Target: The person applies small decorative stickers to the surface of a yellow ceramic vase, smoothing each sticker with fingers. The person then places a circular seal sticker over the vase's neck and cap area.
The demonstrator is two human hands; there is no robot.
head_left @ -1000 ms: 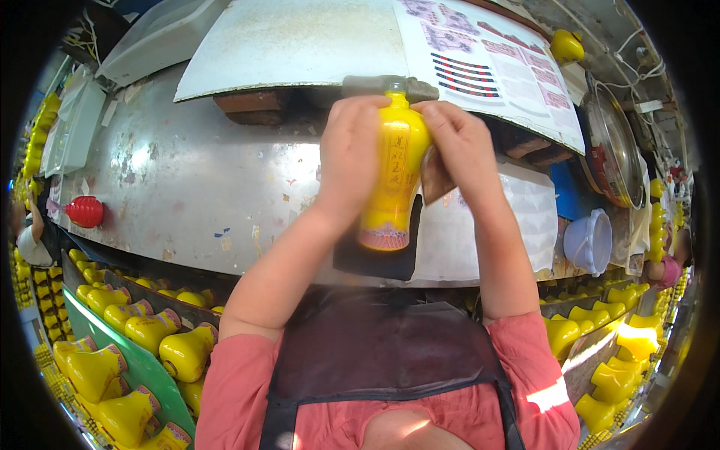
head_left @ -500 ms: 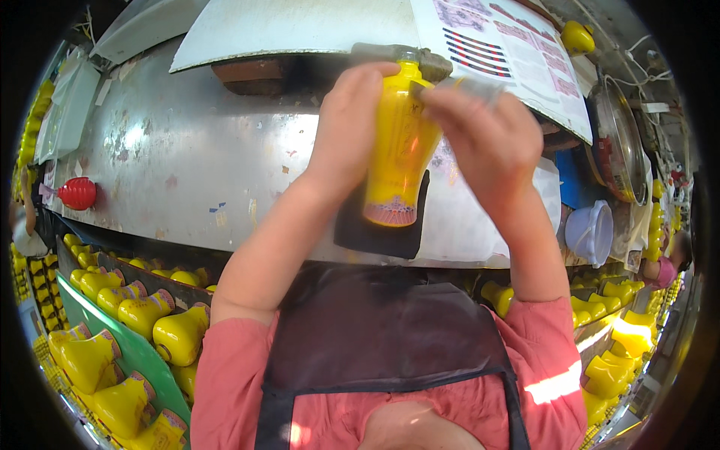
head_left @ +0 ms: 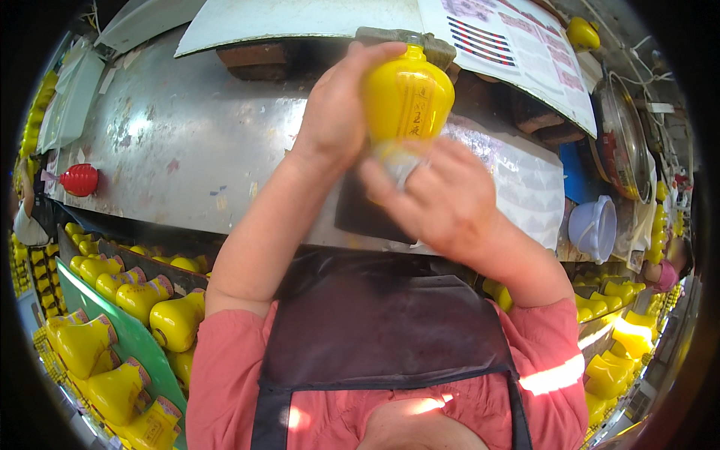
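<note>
A glossy yellow bottle (head_left: 409,101) with a printed label panel lies tilted over the bench, its narrow neck against a dull grey-brown block (head_left: 382,35). Curled along the bottle's left side, my left hand (head_left: 337,101) grips it near the neck and shoulder. My right hand (head_left: 446,196) is closed across the bottle's lower part, hiding its foot. Motion smears those fingers; a pale, partly see-through thing (head_left: 400,163) shows between thumb and fingers, its kind unclear. Beneath the hands a black pad (head_left: 367,214) lies at the bench's front edge.
Around me are a metal bench (head_left: 195,142), a red ribbed bulb (head_left: 79,180) at left, and a lilac bucket (head_left: 592,229) at right. A white board (head_left: 300,26) rests on bricks at the back beside printed sheets (head_left: 491,56). Yellow bottles (head_left: 180,321) stand in racks on both sides.
My right hand has moved from the bottle's shoulder down toward its foot. The bottle has turned, so its label panel now faces up. My left hand still holds it.
</note>
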